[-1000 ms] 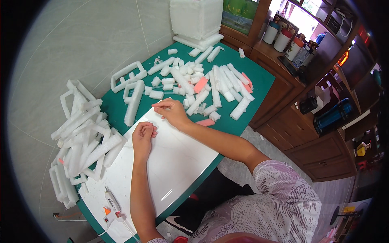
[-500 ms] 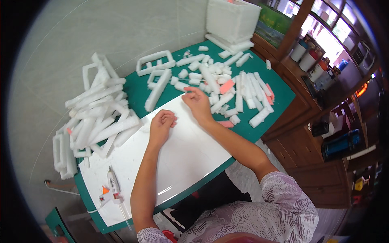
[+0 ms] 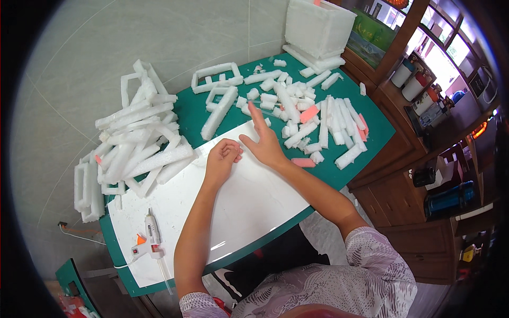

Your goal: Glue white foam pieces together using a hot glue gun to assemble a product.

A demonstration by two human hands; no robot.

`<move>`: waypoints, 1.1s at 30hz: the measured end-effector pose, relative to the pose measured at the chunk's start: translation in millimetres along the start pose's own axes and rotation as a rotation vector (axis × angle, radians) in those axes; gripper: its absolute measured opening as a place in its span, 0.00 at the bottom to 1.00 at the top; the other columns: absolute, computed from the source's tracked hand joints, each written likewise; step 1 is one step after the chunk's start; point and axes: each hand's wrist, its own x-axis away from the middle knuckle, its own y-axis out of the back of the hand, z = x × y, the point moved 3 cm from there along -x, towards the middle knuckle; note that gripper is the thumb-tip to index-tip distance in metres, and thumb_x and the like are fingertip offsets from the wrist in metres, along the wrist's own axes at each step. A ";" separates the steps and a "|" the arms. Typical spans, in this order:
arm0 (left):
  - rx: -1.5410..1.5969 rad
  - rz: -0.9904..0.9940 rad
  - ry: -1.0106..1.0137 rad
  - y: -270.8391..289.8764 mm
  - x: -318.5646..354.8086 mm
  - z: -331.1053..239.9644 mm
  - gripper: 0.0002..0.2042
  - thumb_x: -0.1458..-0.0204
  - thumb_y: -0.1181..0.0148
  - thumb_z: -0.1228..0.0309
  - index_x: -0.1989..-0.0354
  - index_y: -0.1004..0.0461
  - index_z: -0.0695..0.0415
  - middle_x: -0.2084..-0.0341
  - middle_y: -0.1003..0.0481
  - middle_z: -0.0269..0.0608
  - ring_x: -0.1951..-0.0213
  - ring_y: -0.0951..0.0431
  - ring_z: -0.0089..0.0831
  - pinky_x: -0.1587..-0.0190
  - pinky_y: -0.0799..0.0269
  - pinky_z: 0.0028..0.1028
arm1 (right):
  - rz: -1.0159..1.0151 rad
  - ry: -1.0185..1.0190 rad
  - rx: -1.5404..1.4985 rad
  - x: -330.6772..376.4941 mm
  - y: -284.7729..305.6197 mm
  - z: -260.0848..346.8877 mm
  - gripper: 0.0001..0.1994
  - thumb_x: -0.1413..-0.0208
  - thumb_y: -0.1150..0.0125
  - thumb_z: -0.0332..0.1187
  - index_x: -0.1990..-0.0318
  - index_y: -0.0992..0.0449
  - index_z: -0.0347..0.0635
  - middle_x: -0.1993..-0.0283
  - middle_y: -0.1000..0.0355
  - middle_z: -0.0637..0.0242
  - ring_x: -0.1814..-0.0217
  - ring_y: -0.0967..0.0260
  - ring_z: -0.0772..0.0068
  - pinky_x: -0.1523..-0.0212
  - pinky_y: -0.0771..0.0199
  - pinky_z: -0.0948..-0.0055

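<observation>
Green surface (image 3: 377, 139): carries the whole layout, set against the wall. White board (image 3: 254, 206) lies along its near side, under both hands; we take it to be a smooth base that spares the green top from glue.

Heap of white foam frames and strips (image 3: 138, 153): at the left end, overlapping the board's far edge; we read it as stock stacked sideways, off the middle. Loose foam pieces (image 3: 286, 100): spread over the far side in mixed lengths, probably so that any one can be picked out by eye. White foam box (image 3: 318, 32): back corner, on flat slabs, presumably parked out of the way.

Glue gun (image 3: 152, 230): on the board, left of the left forearm, nozzle pointing away from the person; a placement we judge handy for the left side.

Grip, right hand (image 3: 263, 143): fingers extended, thumb spread apart, nothing held. Grip, left hand (image 3: 222, 159): fingers curled in; we cannot tell whether something small is pinched. The loose pieces lie just beyond the right fingertips. Long foam bar (image 3: 220, 114): past the board's far edge, beyond the left hand. Pink foam piece (image 3: 303, 162): just beside the right forearm.
</observation>
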 end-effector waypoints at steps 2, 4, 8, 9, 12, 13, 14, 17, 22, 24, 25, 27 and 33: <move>0.006 0.007 0.002 0.5 -0.2 2.1 0.05 0.42 0.49 0.78 0.60 0.28 0.62 0.68 0.24 0.38 0.69 0.26 0.21 0.63 0.30 0.20 | 0.002 0.034 0.026 0.1 -3.9 -11.0 0.38 0.46 0.40 0.25 0.29 0.50 0.46 0.27 0.48 0.54 0.26 0.49 0.56 0.30 0.47 0.64; -0.007 -0.011 0.013 0.9 0.7 0.5 0.05 0.42 0.49 0.78 0.61 0.28 0.62 0.68 0.24 0.38 0.69 0.26 0.21 0.63 0.30 0.20 | 0.007 0.066 0.053 0.6 -6.6 -10.8 0.35 0.46 0.41 0.26 0.30 0.45 0.46 0.30 0.43 0.52 0.27 0.45 0.57 0.32 0.43 0.66; 0.011 -0.007 0.012 -0.2 -0.2 1.2 0.04 0.42 0.49 0.78 0.60 0.29 0.62 0.68 0.24 0.37 0.69 0.26 0.21 0.63 0.30 0.20 | 0.085 0.029 0.107 4.8 -11.9 -25.3 0.17 0.47 0.42 0.26 0.49 0.27 0.40 0.49 0.27 0.53 0.42 0.32 0.53 0.43 0.33 0.62; 0.013 -0.011 0.001 -0.8 -0.3 0.0 0.04 0.42 0.48 0.77 0.60 0.28 0.62 0.68 0.24 0.38 0.68 0.26 0.21 0.62 0.30 0.20 | 0.129 0.087 0.204 4.2 -14.2 -25.4 0.12 0.48 0.43 0.26 0.55 0.23 0.38 0.56 0.25 0.53 0.48 0.31 0.50 0.47 0.32 0.59; 0.010 -0.012 -0.013 -0.2 -0.9 0.4 0.04 0.42 0.47 0.76 0.60 0.29 0.63 0.68 0.24 0.38 0.68 0.27 0.22 0.62 0.31 0.21 | 0.080 0.098 0.225 4.0 -14.1 -27.2 0.07 0.47 0.42 0.28 0.61 0.21 0.39 0.60 0.23 0.57 0.55 0.28 0.54 0.54 0.29 0.61; 0.005 -0.009 -0.020 -0.2 -0.7 0.4 0.04 0.42 0.48 0.77 0.60 0.29 0.63 0.68 0.24 0.38 0.67 0.27 0.22 0.62 0.31 0.20 | 0.082 0.097 0.224 3.5 -14.1 -27.0 0.07 0.47 0.42 0.28 0.61 0.21 0.39 0.60 0.23 0.57 0.55 0.28 0.54 0.54 0.29 0.61; 0.005 -0.011 -0.019 -0.2 0.2 0.3 0.04 0.42 0.48 0.77 0.60 0.29 0.63 0.68 0.24 0.38 0.67 0.27 0.22 0.62 0.31 0.20 | 0.089 0.088 0.226 2.9 -14.0 -26.9 0.07 0.47 0.42 0.28 0.62 0.21 0.39 0.61 0.23 0.57 0.56 0.29 0.54 0.55 0.30 0.61; -0.030 -0.017 -0.016 -2.8 1.9 -2.2 0.04 0.42 0.48 0.78 0.60 0.29 0.62 0.68 0.24 0.38 0.68 0.27 0.21 0.62 0.31 0.20 | 0.088 0.088 0.233 2.7 -13.7 -29.2 0.07 0.47 0.43 0.28 0.62 0.20 0.40 0.63 0.23 0.58 0.58 0.29 0.55 0.56 0.30 0.60; -0.053 -0.002 -0.003 -3.0 2.6 -1.0 0.05 0.43 0.48 0.80 0.59 0.29 0.62 0.69 0.25 0.36 0.68 0.26 0.20 0.62 0.30 0.19 | 0.096 0.098 0.247 4.4 -13.5 -28.2 0.07 0.47 0.43 0.28 0.63 0.20 0.40 0.63 0.23 0.57 0.58 0.29 0.55 0.57 0.30 0.61; -0.055 -0.003 -0.003 -3.3 3.0 -0.8 0.05 0.43 0.48 0.80 0.60 0.29 0.62 0.69 0.25 0.36 0.68 0.26 0.20 0.62 0.30 0.19 | 0.111 0.083 0.278 5.7 -12.6 -27.0 0.08 0.47 0.43 0.28 0.61 0.21 0.40 0.61 0.24 0.56 0.58 0.29 0.54 0.57 0.30 0.61; -0.056 -0.002 -0.005 -3.4 3.2 -0.7 0.05 0.43 0.48 0.80 0.60 0.29 0.62 0.69 0.25 0.36 0.68 0.27 0.20 0.62 0.30 0.19 | 0.113 0.084 0.277 5.9 -11.8 -28.4 0.08 0.47 0.43 0.28 0.61 0.21 0.40 0.61 0.24 0.56 0.58 0.29 0.54 0.57 0.30 0.61; -0.052 -0.009 -0.023 -3.9 2.2 1.5 0.05 0.44 0.48 0.79 0.61 0.29 0.62 0.70 0.24 0.36 0.68 0.27 0.20 0.63 0.31 0.19 | 0.102 0.166 0.263 2.8 -9.4 -29.0 0.09 0.47 0.42 0.29 0.59 0.22 0.40 0.59 0.24 0.55 0.59 0.28 0.55 0.58 0.30 0.61; -0.017 -0.050 -0.009 -0.5 4.6 -5.8 0.05 0.46 0.48 0.80 0.62 0.28 0.63 0.72 0.24 0.35 0.69 0.27 0.20 0.63 0.31 0.19 | 0.023 0.171 0.439 -64.7 17.0 -20.4 0.09 0.48 0.44 0.27 0.59 0.21 0.39 0.64 0.23 0.54 0.64 0.25 0.54 0.62 0.27 0.60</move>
